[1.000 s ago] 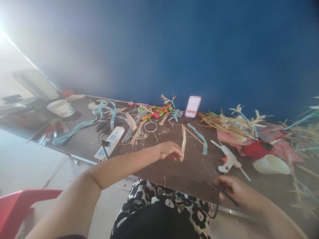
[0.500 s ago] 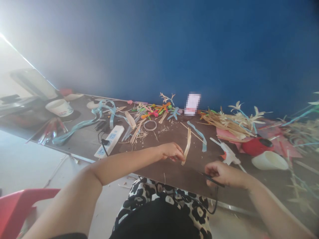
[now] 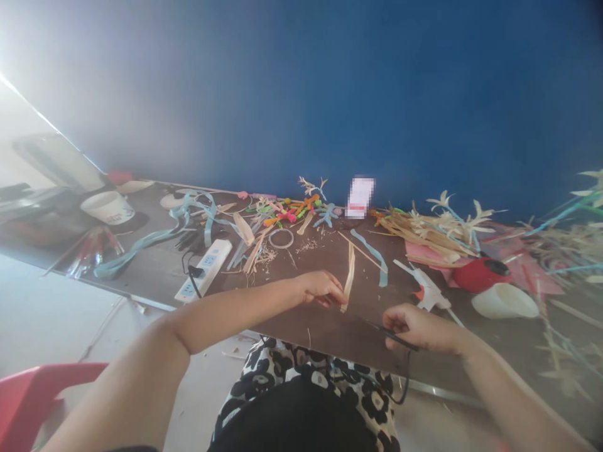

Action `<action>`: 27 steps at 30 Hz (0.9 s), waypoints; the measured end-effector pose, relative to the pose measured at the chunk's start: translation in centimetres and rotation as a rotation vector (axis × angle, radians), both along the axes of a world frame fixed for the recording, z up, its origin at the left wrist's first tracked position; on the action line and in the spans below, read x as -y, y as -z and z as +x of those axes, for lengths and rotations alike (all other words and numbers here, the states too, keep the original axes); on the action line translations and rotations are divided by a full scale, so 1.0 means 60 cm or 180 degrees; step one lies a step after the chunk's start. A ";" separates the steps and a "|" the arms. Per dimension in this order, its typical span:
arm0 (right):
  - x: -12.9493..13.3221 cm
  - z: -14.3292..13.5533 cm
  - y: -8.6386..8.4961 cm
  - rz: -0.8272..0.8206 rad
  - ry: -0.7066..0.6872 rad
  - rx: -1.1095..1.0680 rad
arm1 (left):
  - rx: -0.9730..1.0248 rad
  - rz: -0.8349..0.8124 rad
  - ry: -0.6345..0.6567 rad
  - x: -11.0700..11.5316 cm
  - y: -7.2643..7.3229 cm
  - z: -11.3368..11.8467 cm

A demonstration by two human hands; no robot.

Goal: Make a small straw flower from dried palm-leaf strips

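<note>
My left hand (image 3: 324, 289) is closed, its fingertips pinching the lower end of a pale corn husk strip (image 3: 349, 276) that points away from me over the brown table (image 3: 301, 323). To its right, my right hand (image 3: 409, 328) is wrapped round a thin dark pen-like tool (image 3: 377, 326). The tool's narrow tip points left toward the husk strip without touching it. A black cord (image 3: 406, 383) hangs in a loop below this hand and over the table edge; where it joins the tool is not clear.
A white glue gun (image 3: 431, 292) lies right of my right hand, near a white cup (image 3: 505, 301) and a red round object (image 3: 481, 274). A white power strip (image 3: 207, 267) is at left. Behind lie a blue ribbon (image 3: 374, 254), colourful twisted pieces (image 3: 294, 210) and dried husks (image 3: 419, 232).
The tool's tip shows slightly more plainly and points a little higher. Both hands keep their grips; the whole view has shifted slightly.
</note>
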State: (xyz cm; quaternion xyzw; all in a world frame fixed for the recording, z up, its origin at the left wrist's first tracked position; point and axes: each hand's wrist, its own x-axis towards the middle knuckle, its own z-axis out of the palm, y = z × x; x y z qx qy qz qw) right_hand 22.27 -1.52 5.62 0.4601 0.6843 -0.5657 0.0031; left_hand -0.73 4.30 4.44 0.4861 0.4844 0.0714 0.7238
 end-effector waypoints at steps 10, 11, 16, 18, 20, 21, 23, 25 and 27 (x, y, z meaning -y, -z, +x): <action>-0.003 -0.003 0.006 0.0095 0.0043 0.0071 | 0.0063 -0.0051 0.0063 -0.003 0.018 -0.005; -0.003 -0.004 0.006 0.0122 0.0048 0.0095 | 0.0070 -0.0058 0.0064 -0.003 0.022 -0.005; -0.001 -0.010 0.012 0.0305 0.0117 0.0224 | 0.0114 -0.0204 0.0022 -0.003 0.037 -0.006; 0.003 -0.009 0.016 0.0354 0.0127 0.0265 | 0.0128 -0.0267 -0.0090 -0.004 0.039 -0.008; 0.009 -0.004 0.021 0.0354 0.0101 0.0324 | 0.0229 -0.0309 -0.0219 -0.007 0.037 -0.013; 0.013 0.002 0.024 0.0339 0.0083 0.0353 | 0.0321 -0.0305 -0.0273 -0.008 0.036 -0.017; 0.024 0.015 0.031 0.0361 0.0155 0.0359 | 0.0555 -0.0185 -0.0414 -0.008 0.033 -0.025; 0.034 0.026 0.040 0.0461 0.0475 0.0197 | 0.0806 0.0064 -0.0628 -0.004 0.029 -0.031; 0.043 0.027 0.049 0.0548 0.1056 -0.0172 | 0.1047 0.0327 -0.0877 0.005 0.027 -0.031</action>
